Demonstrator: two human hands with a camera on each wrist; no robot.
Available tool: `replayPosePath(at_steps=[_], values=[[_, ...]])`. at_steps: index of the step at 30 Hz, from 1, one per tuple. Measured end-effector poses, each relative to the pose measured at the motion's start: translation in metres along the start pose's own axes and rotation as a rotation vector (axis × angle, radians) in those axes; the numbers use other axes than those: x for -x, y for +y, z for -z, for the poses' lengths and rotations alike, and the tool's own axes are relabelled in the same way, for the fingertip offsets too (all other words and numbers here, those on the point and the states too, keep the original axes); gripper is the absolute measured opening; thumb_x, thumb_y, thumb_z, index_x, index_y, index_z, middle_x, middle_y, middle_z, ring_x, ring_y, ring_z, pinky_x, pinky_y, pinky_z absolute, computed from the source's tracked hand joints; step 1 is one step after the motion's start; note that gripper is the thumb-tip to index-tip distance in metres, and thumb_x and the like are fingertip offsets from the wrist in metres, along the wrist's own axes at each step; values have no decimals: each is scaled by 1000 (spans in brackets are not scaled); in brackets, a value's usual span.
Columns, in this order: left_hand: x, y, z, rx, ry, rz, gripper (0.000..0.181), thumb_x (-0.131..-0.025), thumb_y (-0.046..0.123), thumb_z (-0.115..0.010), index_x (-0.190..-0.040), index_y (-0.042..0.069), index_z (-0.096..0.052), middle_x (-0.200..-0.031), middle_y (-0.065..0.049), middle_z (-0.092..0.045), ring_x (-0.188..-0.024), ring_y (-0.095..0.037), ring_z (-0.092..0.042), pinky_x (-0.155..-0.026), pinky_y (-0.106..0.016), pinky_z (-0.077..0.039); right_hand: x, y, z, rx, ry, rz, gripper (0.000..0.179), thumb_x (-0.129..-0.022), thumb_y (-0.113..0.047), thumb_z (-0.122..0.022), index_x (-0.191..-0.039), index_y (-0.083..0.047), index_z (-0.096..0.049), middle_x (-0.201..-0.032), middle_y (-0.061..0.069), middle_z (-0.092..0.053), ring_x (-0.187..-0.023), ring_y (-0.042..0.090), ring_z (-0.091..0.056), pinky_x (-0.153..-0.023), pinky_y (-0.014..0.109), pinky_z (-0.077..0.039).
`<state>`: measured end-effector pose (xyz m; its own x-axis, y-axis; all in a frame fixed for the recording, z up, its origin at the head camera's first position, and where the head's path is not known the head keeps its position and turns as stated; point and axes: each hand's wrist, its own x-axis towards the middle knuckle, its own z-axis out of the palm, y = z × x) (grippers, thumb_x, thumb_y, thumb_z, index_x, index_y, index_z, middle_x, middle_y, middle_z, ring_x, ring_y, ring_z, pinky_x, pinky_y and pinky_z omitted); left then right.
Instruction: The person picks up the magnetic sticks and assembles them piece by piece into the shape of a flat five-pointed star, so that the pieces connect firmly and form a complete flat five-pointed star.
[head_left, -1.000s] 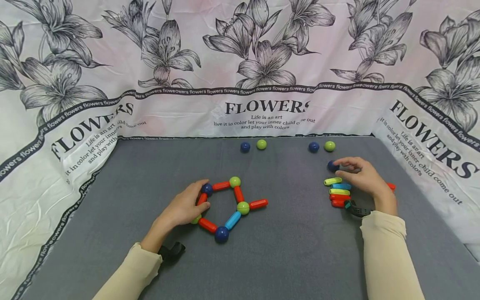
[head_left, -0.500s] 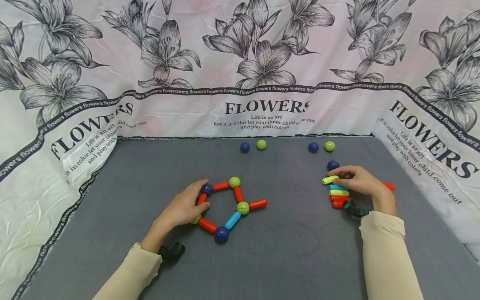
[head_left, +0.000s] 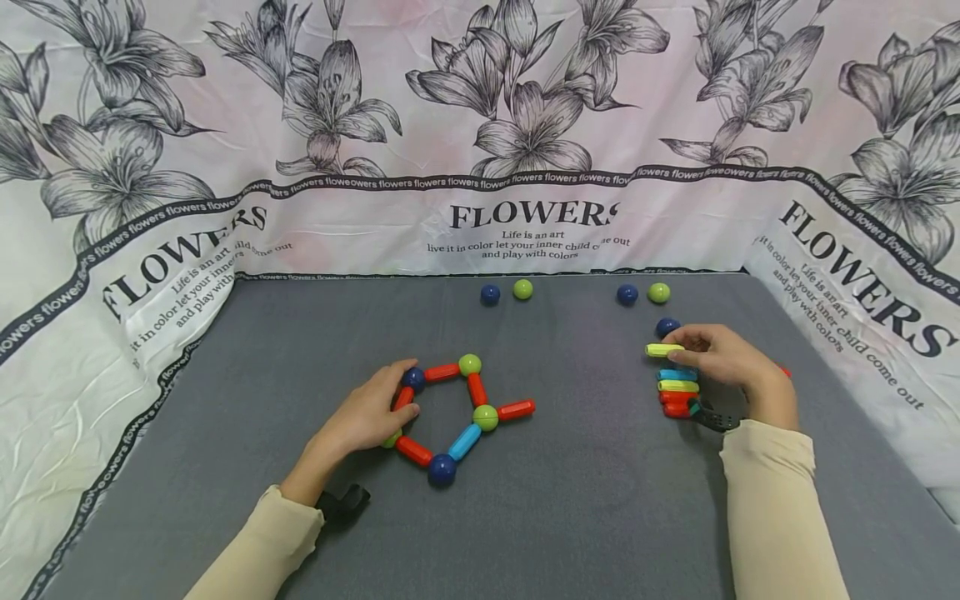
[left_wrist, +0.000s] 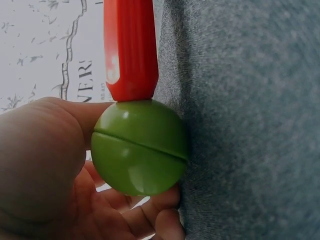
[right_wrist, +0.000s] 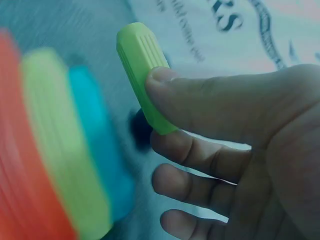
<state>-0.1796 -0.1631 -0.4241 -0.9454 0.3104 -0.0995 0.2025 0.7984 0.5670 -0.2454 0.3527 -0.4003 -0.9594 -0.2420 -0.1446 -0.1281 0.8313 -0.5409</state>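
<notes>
A ring of magnetic rods and balls lies at the left centre in the head view; one red rod [head_left: 517,409] juts out from its right-hand green ball [head_left: 486,417]. My left hand [head_left: 369,410] grips the ring's left side, its fingers by a dark blue ball [head_left: 413,380] and its thumb over a red rod. In the left wrist view, a green ball [left_wrist: 140,165] with a red rod [left_wrist: 131,50] on it stands before the curled fingers. My right hand [head_left: 723,358] pinches a yellow-green rod [right_wrist: 145,75] between thumb and index finger, just above the table.
Below the right hand lies a row of rods: a blue rod [head_left: 678,375], a yellow rod [head_left: 678,386] and red rods [head_left: 677,411]. Loose balls sit farther back, among them a dark blue ball [head_left: 667,327] and a green ball [head_left: 659,292]. A flower-printed cloth [head_left: 360,225] borders the grey table.
My right hand has come away from the dark blue ball, taken the yellow-green rod from the row and raised it slightly. The left hand has stayed in place.
</notes>
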Motion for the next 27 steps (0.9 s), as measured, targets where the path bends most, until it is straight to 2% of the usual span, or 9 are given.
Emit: replayPosePath(at_steps=[4, 8, 11, 14, 17, 18, 22, 27], values=[[0, 0, 0, 2, 2, -3, 67, -98, 22, -67, -156, 8, -36, -157, -20, -44, -139, -38, -49, -111, -60, -40, -1, -19, 3, -25, 35, 45, 27, -101, -27, -65, -119, -8, -70, -110, 12, -69, -91, 19, -60, -79, 32, -48], [0, 1, -1, -5, 10, -1, 68, -97, 22, -67, -156, 7, -36, -155, -20, -46, -136, -38, -51, -110, -60, -41, -12, -41, -7, -34, 77, 112, 22, -99, -23, -67, -115, -8, -72, -106, 10, -71, -87, 16, -60, -76, 29, -49], [0, 2, -1, -13, 20, 2, 68, -96, 24, -69, -155, 8, -38, -148, -19, -53, -125, -34, -59, -105, -56, -47, -25, -58, -25, -44, 92, 186, 19, -97, -19, -70, -112, -7, -74, -100, 8, -71, -83, 16, -60, -74, 29, -48], [0, 1, -1, 1, 20, 5, 65, -96, 25, -70, -152, 9, -41, -121, -15, -67, -95, -26, -65, -82, -45, -54, -38, -78, -50, -79, 78, 283, 16, -95, -15, -72, -109, -7, -75, -95, 7, -72, -81, 15, -59, -72, 29, -47], [-1, 2, 0, 29, 12, 8, 61, -96, 25, -70, -149, 10, -45, -91, -7, -63, -68, -18, -54, -61, -33, -44, -47, -98, -77, -140, 38, 353, 16, -94, -14, -73, -108, -8, -75, -97, 6, -72, -82, 14, -60, -75, 28, -49], [-1, 2, 0, 36, 9, 4, 59, -96, 25, -70, -148, 10, -46, -85, -6, -60, -64, -17, -52, -59, -32, -42, -49, -104, -85, -164, 22, 366, 16, -94, -14, -73, -109, -9, -75, -99, 6, -72, -83, 14, -60, -75, 28, -49], [-1, 4, -1, 46, 5, -25, 55, -96, 24, -70, -145, 11, -49, -83, -2, -60, -63, -14, -51, -58, -29, -41, -51, -122, -110, -246, -15, 382, 16, -95, -15, -72, -111, -11, -75, -106, 6, -73, -86, 14, -62, -79, 28, -50], [0, 6, -2, 50, -13, -32, 55, -95, 25, -71, -145, 12, -50, -81, -1, -58, -60, -14, -50, -55, -29, -40, -52, -134, -126, -278, -9, 399, 16, -95, -14, -72, -111, -12, -75, -106, 5, -73, -84, 14, -62, -77, 28, -50]])
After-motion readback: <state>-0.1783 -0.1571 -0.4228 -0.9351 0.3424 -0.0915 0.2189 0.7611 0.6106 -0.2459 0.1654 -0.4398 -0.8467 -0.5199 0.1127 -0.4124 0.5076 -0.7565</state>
